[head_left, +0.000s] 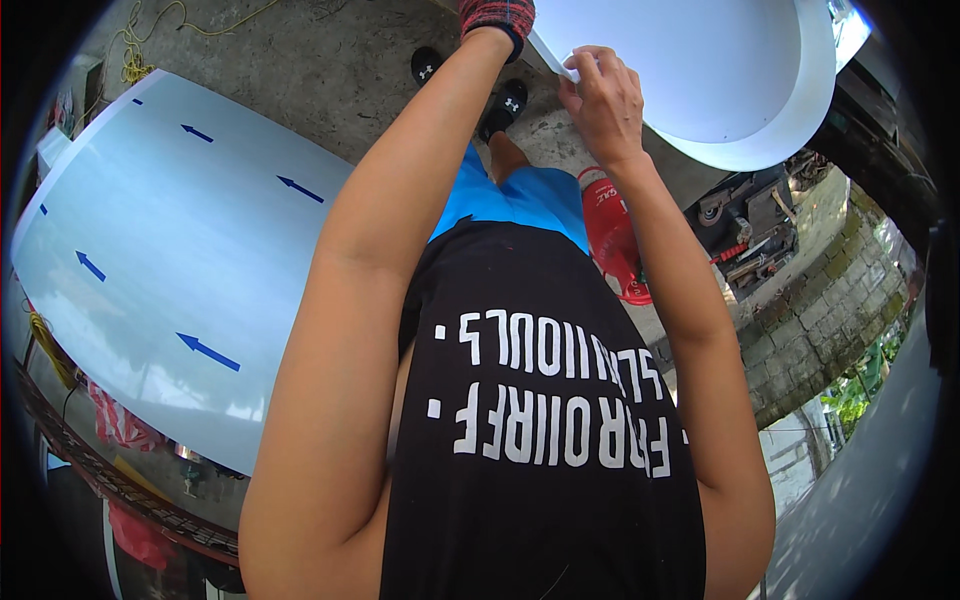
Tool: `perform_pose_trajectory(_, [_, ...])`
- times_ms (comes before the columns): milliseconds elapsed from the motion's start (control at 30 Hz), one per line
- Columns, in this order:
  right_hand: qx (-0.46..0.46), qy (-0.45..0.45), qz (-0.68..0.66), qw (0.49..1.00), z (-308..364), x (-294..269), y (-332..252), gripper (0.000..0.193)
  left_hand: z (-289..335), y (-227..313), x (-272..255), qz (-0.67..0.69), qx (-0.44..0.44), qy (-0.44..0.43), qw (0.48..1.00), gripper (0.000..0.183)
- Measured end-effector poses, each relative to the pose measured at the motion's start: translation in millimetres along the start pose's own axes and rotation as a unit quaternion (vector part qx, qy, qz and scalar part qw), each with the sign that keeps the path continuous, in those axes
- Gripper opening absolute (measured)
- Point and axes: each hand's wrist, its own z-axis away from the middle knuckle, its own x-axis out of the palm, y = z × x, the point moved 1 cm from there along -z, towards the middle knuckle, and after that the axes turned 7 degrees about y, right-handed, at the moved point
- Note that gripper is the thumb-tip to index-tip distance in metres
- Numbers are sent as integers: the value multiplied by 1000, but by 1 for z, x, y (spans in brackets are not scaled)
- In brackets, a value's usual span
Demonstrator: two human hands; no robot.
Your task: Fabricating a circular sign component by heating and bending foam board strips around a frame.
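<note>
A large glossy white piece (720, 60) with a rounded rim and a shallow recess fills the upper right; its exact kind does not show. My right hand (608, 105) is bare, thumb and fingers closed on the near left edge of it. My left hand (497, 18) wears a red and black knit glove. It reaches up at the top edge of the view, left of the white piece. Its fingers are cut off, so what they touch is hidden.
To my left lies a wide pale blue-white panel (180, 270) with blue arrow marks. A red plastic container (612, 235) stands by my right leg. Metal tools (745, 235) lie on the right, before a low block wall (820, 310). A yellow cord (135, 55) trails over the concrete.
</note>
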Motion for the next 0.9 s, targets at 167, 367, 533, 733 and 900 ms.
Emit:
perform_pose_trajectory(167, [8, -6, 66, 998, 3, -2, -2, 42, 0, 11, -13, 25, -64, -50, 996, 19])
perform_pose_trajectory(367, [58, -5, 131, 990, 2, 0, -20, 76, 3, 13, -5, -32, -77, -11, 996, 25])
perform_pose_trajectory(533, [107, 25, 114, 987, 20, 5, -20, 105, 4, 7, -28, -41, -34, -16, 998, 26])
perform_pose_trajectory(733, [163, 59, 134, 976, 14, 11, -27, 106, 3, 7, -28, 17, -70, -75, 995, 27])
perform_pose_trajectory(900, [132, 153, 0, 979, 49, -6, -47, 75, -2, 11, -29, 97, -115, -145, 978, 24])
